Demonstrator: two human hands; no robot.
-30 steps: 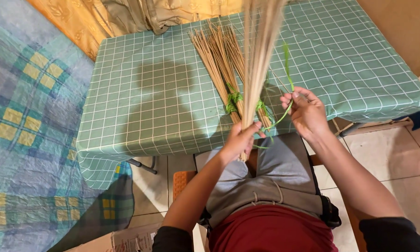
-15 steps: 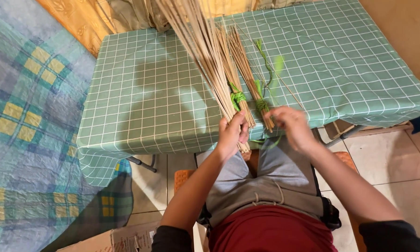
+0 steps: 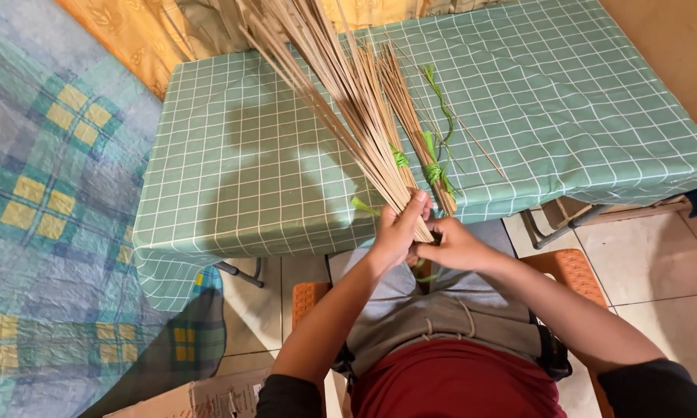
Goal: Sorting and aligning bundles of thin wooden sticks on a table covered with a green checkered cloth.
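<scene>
My left hand (image 3: 399, 228) grips the lower end of a bundle of thin tan sticks (image 3: 341, 101) that fans up and to the left over the table. My right hand (image 3: 453, 244) is closed at the same end of the bundle, just right of my left hand, with a green strip (image 3: 364, 206) sticking out beside the sticks. Two other stick bundles (image 3: 410, 124) tied with green strips lie on the table just behind my hands. A loose green strip (image 3: 440, 101) lies next to them.
The table wears a green checked cloth (image 3: 248, 178). A checked blue and yellow blanket (image 3: 47, 193) lies at the left. Yellow fabric (image 3: 132, 31) hangs behind the table. I sit on an orange seat (image 3: 573, 267) over a tiled floor (image 3: 658, 271).
The bundle in my left hand has tilted from upright to leaning left. My right hand dropped from the raised green strip down to the bundle's base beside my left hand.
</scene>
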